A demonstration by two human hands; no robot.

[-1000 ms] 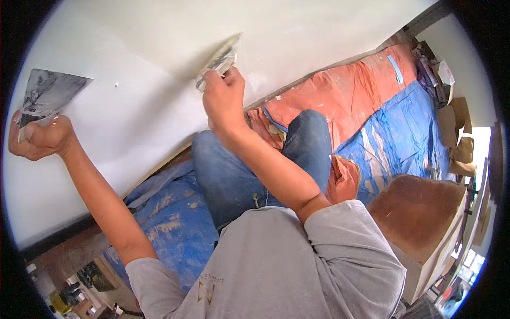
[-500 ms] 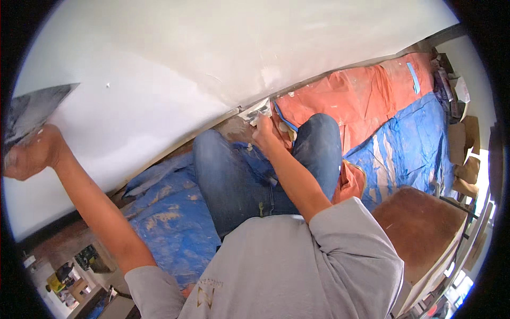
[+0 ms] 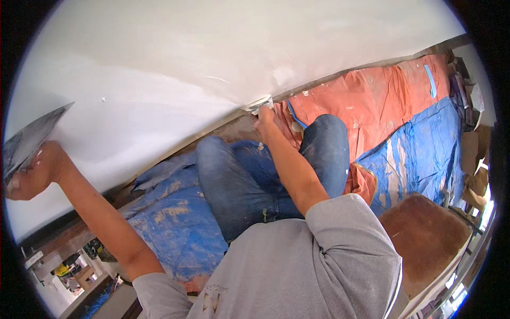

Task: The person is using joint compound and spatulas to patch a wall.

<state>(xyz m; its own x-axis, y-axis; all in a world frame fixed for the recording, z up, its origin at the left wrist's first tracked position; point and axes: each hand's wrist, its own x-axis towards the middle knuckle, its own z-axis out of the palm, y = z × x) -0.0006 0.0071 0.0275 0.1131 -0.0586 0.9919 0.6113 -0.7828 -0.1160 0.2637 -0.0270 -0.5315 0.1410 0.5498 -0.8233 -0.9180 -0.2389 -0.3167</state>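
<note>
At the far left my left hand [image 3: 37,170] is closed round a wide putty knife [image 3: 37,130], its broad dark blade smeared and held up in front of the white wall [image 3: 175,64]. My right hand [image 3: 265,117] is closed on a second putty knife [image 3: 258,103], whose pale-smeared blade lies at the foot of the wall, along its lower edge [image 3: 212,125]; whether it touches is hard to tell. Light smears and scratches show on the wall above that blade. My bent knees in jeans are either side of my right forearm.
Wrinkled orange sheeting [image 3: 372,93] with a light-blue strip [image 3: 430,80] runs along the wall to the right. Dusty blue tarps [image 3: 175,223] lie under and beside me. A brown-topped box [image 3: 419,242] stands at the lower right, cardboard [image 3: 470,151] behind it. Small clutter shows at the lower left.
My right hand has moved its knife from higher on the wall down to its bottom edge, then stayed near there. My left hand and its knife have dropped lower and slightly leftward in view.
</note>
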